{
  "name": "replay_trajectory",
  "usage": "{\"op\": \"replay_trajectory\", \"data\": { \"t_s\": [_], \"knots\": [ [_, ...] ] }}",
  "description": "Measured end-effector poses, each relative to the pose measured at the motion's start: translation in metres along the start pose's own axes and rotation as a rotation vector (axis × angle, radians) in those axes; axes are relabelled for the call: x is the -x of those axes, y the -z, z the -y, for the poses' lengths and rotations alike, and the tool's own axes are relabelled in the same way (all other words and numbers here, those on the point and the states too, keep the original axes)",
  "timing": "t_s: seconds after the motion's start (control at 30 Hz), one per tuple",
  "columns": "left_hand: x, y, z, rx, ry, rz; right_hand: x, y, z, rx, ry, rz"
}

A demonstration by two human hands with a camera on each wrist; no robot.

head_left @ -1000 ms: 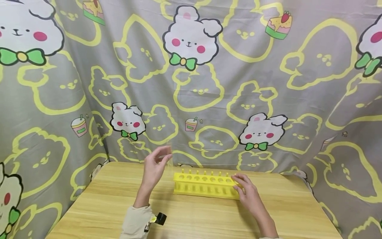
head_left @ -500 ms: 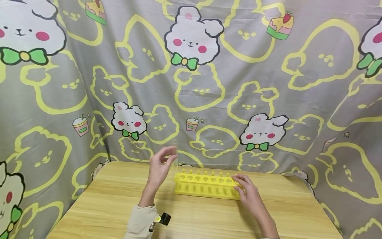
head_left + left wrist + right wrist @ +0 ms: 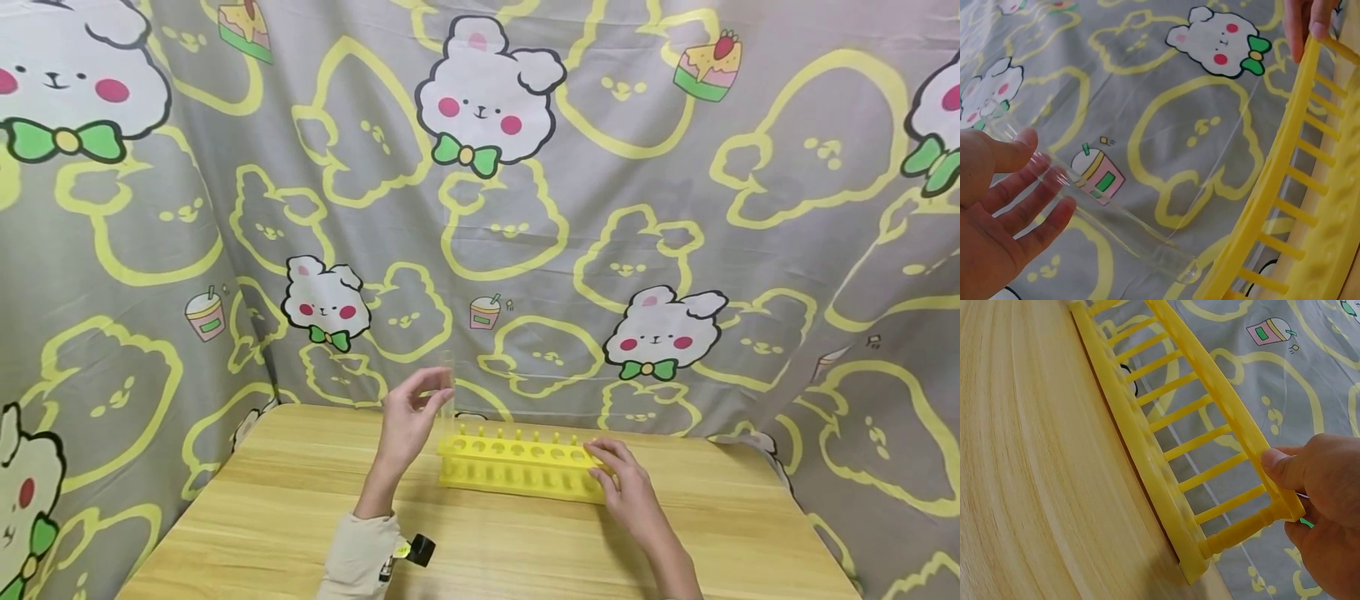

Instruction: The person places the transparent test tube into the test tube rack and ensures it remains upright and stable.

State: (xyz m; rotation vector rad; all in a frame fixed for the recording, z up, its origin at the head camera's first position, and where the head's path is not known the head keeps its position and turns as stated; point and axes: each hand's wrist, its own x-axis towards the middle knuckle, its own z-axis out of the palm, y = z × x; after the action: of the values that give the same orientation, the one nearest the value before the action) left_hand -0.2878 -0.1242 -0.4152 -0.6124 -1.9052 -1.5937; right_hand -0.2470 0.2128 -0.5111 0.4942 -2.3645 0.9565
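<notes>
A clear glass test tube (image 3: 1141,240) is pinched between the thumb and fingers of my left hand (image 3: 411,408). In the left wrist view it slants, its rounded end close to the yellow rack; in the head view it is faint and nearly upright. Below and to the right stands the yellow test tube rack (image 3: 517,454), with a row of round holes along its top and pegs behind them. My right hand (image 3: 626,479) grips the rack's right end. The right wrist view shows that thumb (image 3: 1277,459) on the top bar and the fingers partly hidden behind it.
The rack stands on a wood-grain table (image 3: 517,550), towards its back edge. Behind and at both sides hangs a grey cloth (image 3: 525,242) with rabbit prints. A small black device (image 3: 422,550) sits at my left wrist.
My left hand has moved a little to the right with the test tube, up to the rack's left end. The right hand keeps its hold on the rack, which stays in place.
</notes>
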Motion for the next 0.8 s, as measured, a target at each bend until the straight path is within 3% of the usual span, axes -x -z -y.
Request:
{"op": "replay_trajectory", "data": {
  "t_s": [0.27,0.53,0.8],
  "knots": [
    [0.000,-0.007,-0.007,-0.030,0.031,0.000,0.000,0.001,0.001,0.009,-0.013,0.009],
    [0.000,-0.011,-0.040,-0.013,0.040,0.026,0.000,0.001,0.002,0.007,-0.016,0.011],
    [0.000,-0.015,-0.042,-0.005,0.043,0.031,0.001,0.001,0.002,0.008,-0.005,0.000]
  ]
}}
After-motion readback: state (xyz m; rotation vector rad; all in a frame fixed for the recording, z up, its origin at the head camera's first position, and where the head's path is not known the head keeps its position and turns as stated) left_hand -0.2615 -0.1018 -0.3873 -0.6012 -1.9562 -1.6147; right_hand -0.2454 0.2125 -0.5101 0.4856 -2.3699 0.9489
